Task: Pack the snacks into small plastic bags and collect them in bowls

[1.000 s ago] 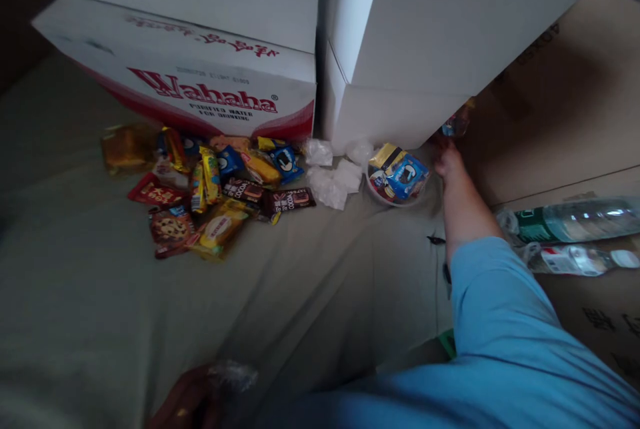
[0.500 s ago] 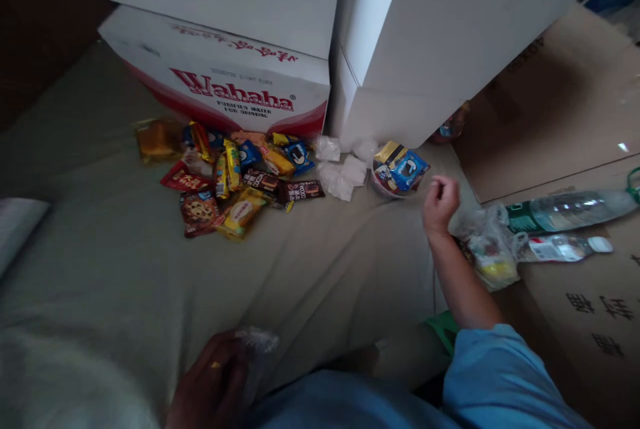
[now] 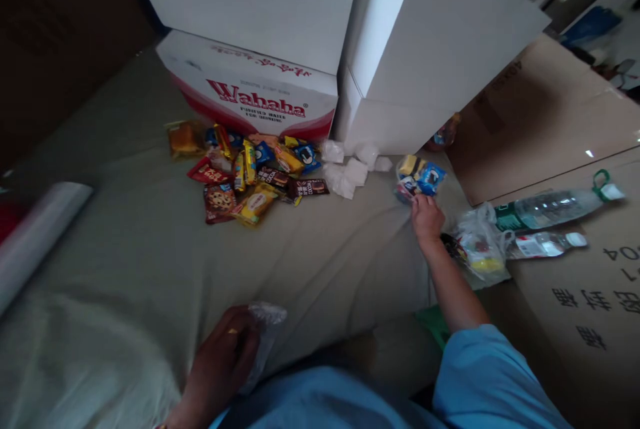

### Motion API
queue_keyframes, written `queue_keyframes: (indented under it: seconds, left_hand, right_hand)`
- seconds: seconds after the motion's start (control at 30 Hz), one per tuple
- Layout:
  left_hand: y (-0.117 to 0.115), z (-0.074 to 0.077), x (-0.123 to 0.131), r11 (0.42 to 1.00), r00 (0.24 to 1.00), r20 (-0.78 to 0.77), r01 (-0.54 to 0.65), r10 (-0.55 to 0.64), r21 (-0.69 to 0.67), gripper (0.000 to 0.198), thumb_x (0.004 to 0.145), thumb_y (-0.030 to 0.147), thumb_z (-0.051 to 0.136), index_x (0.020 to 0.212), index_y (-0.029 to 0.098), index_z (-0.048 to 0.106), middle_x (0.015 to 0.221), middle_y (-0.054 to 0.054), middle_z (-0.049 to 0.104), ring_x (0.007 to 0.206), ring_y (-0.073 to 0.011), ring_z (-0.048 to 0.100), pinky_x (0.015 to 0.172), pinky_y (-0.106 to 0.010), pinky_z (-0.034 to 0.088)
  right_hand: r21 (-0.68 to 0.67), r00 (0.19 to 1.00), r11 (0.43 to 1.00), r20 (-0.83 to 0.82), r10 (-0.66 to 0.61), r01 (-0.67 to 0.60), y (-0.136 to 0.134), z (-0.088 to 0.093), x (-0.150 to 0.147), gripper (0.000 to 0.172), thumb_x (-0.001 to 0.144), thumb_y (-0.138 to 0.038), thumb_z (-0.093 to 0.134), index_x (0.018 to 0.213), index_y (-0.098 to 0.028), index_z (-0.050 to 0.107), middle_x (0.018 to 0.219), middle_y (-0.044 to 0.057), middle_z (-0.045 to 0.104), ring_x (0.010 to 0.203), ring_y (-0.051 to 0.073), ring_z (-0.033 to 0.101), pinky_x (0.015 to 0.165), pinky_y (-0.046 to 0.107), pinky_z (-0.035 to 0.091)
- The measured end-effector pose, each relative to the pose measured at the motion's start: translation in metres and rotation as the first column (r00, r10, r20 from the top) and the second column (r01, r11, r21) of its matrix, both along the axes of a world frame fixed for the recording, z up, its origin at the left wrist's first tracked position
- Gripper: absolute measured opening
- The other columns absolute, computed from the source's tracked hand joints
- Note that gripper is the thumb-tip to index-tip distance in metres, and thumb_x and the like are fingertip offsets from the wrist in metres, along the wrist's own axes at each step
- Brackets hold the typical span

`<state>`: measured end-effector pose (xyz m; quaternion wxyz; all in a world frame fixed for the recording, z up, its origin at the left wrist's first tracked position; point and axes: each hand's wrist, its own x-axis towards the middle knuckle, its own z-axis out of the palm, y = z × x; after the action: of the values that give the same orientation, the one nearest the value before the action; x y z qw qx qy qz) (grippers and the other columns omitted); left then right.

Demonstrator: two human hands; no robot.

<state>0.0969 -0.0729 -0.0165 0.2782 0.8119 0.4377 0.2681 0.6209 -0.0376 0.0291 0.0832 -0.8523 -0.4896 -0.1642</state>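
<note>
Blue sleeve (image 3: 493, 375) outstretched, right hand (image 3: 426, 217) pinches the snack packets (image 3: 423, 175); left hand (image 3: 225, 357) curls closed around a plastic bag (image 3: 266, 325).

Storeroom, stacked water cartons (image 3: 260, 92), cardboard boxes (image 3: 545, 115)

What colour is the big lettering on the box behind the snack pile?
Red, on the white box, with a red band along its base; the head view shows it clearly.
</note>
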Motion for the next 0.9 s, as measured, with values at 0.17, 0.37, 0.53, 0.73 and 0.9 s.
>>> queue_keyframes:
  seconds: [0.17,0.37,0.53,0.73,0.9]
  left_hand:
    - [0.001,0.001,0.001,1.0,1.0,-0.014,-0.024,0.024,-0.021,0.02,0.094,0.031,0.05,0.084,0.025,0.066,0.094,-0.006,0.074,0.082,-0.0216,0.074,0.072,-0.032,0.061]
    - [0.002,0.005,0.004,0.998,0.998,0.008,-0.058,0.058,-0.041,0.021,0.092,0.036,0.051,0.079,0.026,0.065,0.089,-0.005,0.073,0.08,-0.0221,0.073,0.071,-0.033,0.061]
    - [-0.001,0.006,0.004,0.981,0.989,-0.026,-0.148,0.146,-0.122,0.021,0.092,0.039,0.052,0.085,0.027,0.067,0.095,-0.006,0.074,0.086,-0.024,0.072,0.079,-0.037,0.062]
    - [0.002,0.019,0.013,0.96,0.97,0.069,-0.218,0.233,-0.177,0.02,0.084,0.042,0.055,0.078,0.027,0.067,0.085,-0.004,0.073,0.076,-0.0227,0.07,0.07,-0.035,0.059]
    - [0.008,0.026,0.029,0.832,0.886,0.208,-0.275,0.414,-0.482,0.025,0.077,0.048,0.065,0.079,0.023,0.066,0.081,-0.003,0.071,0.075,-0.0209,0.066,0.07,-0.032,0.056]
  right_hand:
    - [-0.014,0.989,0.989,-0.024,-0.146,0.146,-0.007,0.003,0.065,0.033,0.101,-0.024,0.046,0.119,-0.012,0.071,0.107,0.016,0.065,0.095,0.024,0.057,0.082,0.034,0.039]
    - [-0.008,0.972,0.978,-0.108,-0.209,0.21,0.034,0.016,0.124,0.038,0.092,-0.017,0.05,0.124,-0.007,0.069,0.115,0.022,0.066,0.1,0.028,0.06,0.087,0.037,0.043]
    - [0.017,0.945,0.977,-0.259,-0.2,0.212,0.065,0.023,0.144,0.046,0.087,-0.019,0.059,0.128,0.0,0.064,0.124,0.026,0.061,0.108,0.027,0.06,0.093,0.037,0.042]
    - [0.104,0.938,0.968,-0.289,-0.189,0.227,0.064,0.025,0.113,0.063,0.083,-0.014,0.059,0.144,0.001,0.051,0.146,0.031,0.045,0.123,0.024,0.055,0.102,0.035,0.041]
    - [0.277,0.8,0.959,-0.587,0.123,0.055,0.013,0.012,0.002,0.026,0.09,-0.029,0.056,0.104,-0.014,0.072,0.104,0.014,0.072,0.091,0.023,0.067,0.09,0.039,0.052]
